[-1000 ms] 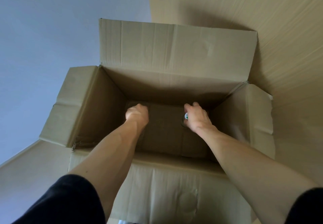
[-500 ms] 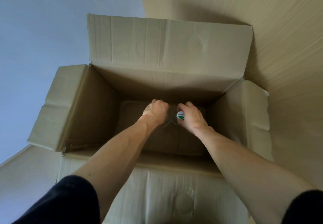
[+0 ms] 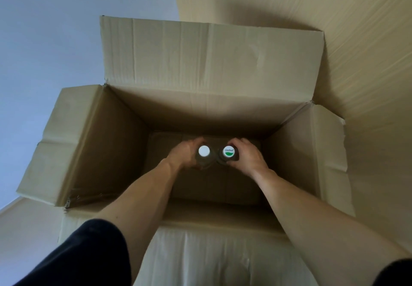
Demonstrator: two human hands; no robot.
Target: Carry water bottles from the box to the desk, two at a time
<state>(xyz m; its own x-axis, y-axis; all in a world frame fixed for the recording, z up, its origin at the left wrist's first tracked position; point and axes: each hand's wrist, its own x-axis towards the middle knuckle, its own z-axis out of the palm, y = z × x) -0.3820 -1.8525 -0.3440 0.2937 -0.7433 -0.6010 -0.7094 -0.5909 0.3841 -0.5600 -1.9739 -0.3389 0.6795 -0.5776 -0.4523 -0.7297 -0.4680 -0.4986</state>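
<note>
Both bottles now stand side by side, caps exposed, inside our box (image 3: 107, 143): left hand (image 3: 186, 155) grips the white-capped bottle (image 3: 204, 151), right hand (image 3: 247, 157) grips the green-capped bottle (image 3: 229, 152).

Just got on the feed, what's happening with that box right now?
A person is reaching both arms down into an open cardboard box. The left hand grips a bottle with a plain white cap, and the right hand grips a bottle with a white and green cap. The two bottles stand upright side by side, deep inside the box. No other bottles show in the box, and the desk is not in view.
</note>
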